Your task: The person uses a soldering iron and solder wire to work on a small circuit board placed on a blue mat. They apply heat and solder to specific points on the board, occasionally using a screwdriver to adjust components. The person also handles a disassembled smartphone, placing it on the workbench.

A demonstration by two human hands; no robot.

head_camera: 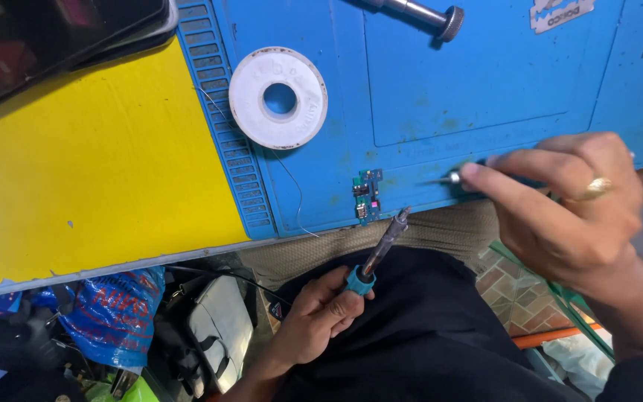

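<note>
Left hand [320, 309] closed around soldering iron [381, 249], tip just beside small green circuit board [366, 195]. Right hand [567, 205] pinched narrow on a thin metal tool [448, 179], right of board. Solder spool [278, 97] above board on blue mat [485, 82].

A yellow worktop [91, 171] carries a blue work mat [485, 82] under even light. Below its edge, patterned floor tiles [511, 294] show beside blue plastic bags [113, 316] and a grey pouch [221, 327].
</note>
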